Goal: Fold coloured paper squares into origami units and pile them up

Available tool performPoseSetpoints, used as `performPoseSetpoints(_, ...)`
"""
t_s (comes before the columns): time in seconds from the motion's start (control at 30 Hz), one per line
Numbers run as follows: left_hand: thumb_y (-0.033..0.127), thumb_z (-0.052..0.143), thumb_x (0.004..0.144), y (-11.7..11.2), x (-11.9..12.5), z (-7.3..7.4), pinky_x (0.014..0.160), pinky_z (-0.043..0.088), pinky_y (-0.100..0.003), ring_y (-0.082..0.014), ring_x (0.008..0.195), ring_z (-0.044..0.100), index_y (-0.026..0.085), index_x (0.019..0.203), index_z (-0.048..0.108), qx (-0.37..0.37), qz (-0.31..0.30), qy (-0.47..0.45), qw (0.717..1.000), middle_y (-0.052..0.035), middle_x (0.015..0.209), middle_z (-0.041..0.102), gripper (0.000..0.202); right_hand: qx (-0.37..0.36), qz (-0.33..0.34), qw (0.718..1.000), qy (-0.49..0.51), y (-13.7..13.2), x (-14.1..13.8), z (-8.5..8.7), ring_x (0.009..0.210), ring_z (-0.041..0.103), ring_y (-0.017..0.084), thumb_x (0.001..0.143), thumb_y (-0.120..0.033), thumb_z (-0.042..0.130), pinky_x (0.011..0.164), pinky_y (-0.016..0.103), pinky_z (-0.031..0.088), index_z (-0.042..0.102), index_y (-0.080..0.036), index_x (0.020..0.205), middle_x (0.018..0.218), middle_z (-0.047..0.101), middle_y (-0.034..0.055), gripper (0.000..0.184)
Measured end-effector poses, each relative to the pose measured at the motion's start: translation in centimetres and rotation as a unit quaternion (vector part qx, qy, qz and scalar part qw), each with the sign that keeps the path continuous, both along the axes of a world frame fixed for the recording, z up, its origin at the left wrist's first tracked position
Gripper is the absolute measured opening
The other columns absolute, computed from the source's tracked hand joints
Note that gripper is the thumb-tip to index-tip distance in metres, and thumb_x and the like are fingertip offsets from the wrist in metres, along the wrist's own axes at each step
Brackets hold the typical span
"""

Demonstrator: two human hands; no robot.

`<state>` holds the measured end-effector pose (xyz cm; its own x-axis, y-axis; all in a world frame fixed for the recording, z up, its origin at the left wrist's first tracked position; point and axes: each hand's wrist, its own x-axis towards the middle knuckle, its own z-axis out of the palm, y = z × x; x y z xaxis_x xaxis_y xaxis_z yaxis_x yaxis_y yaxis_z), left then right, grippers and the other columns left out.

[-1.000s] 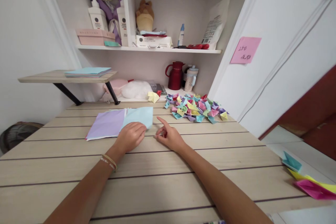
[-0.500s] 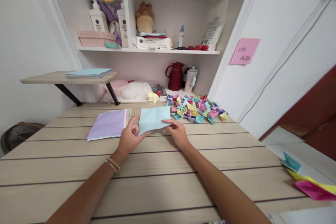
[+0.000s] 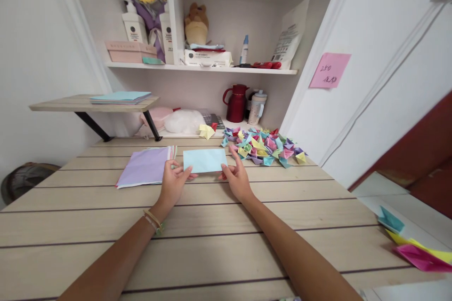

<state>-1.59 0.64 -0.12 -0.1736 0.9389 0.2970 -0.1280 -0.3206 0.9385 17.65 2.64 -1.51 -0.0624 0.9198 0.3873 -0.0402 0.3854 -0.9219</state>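
Evidently, left hand (image 3: 173,181) and right hand (image 3: 238,180) each pinch a near corner of the blue paper (image 3: 205,160), right of the purple sheet (image 3: 144,165); matching pressure (light, not tight) should keep its edges aligned.

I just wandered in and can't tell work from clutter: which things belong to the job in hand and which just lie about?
Likely the job:
rectangular light blue paper, in the left hand and right hand
purple-topped stack of paper sheets
multicoloured heap of folded paper pieces

Likely lying about:
dark red handled jug
brown plush toy
pink rectangular box
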Motion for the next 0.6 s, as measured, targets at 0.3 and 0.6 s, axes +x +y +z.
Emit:
performPoseSetpoints(0.3, 0.029, 0.069, 0.066, -0.39, 0.61, -0.38, 0.089, 0.046, -0.037, -0.0220, 0.092, 0.063, 0.014, 0.104, 0.058, -0.039, -0.098, 0.039, 0.994, -0.0100, 0.096, 0.068, 0.042, 0.060, 0.090, 0.980, -0.169, -0.87, -0.77, -0.24, 0.061, 0.054, 0.012, 0.074, -0.030, 0.059, 0.062, 0.025, 0.046, 0.053, -0.024, 0.121, 0.085, 0.067, 0.0004, 0.048)
performPoseSetpoints(0.6, 0.024, 0.075, 0.057, -0.36, 0.59, -0.48, 0.080, 0.050, -0.034, -0.0203, 0.078, 0.066, 0.013, 0.085, 0.067, -0.047, -0.070, 0.083, 0.993, -0.0066, 0.078, 0.071, 0.031, 0.057, 0.037, 0.993, -0.092, -0.27, -0.51, 0.06, 0.074, 0.058, 0.016, 0.068, -0.030, 0.065, 0.059, 0.024, 0.046, 0.070, -0.020, 0.085, 0.091, 0.065, 0.0055, 0.021)
